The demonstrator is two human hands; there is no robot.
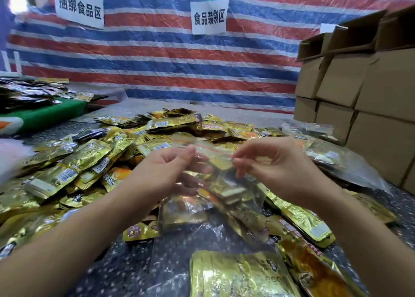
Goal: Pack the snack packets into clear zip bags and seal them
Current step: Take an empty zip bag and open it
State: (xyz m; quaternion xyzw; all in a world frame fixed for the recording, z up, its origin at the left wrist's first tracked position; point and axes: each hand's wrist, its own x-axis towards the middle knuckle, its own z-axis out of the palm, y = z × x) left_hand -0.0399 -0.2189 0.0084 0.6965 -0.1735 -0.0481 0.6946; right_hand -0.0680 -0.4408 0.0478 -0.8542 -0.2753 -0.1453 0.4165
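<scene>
A clear zip bag (226,193) with a red seal strip along its top hangs in front of me, with several gold snack packets inside it. My left hand (166,171) pinches the left end of the strip between thumb and fingers. My right hand (276,162) pinches the strip near its right end. A large heap of loose gold snack packets (89,166) covers the speckled table beneath and to the left. More clear bags (193,258), one with gold packets in it, lie flat near me.
Stacked cardboard boxes (359,90) stand at the right. Filled clear bags (341,159) lie in front of them. A green board (51,112) with dark packets sits at far left. A striped red, white and blue tarp (179,67) with paper signs backs the table.
</scene>
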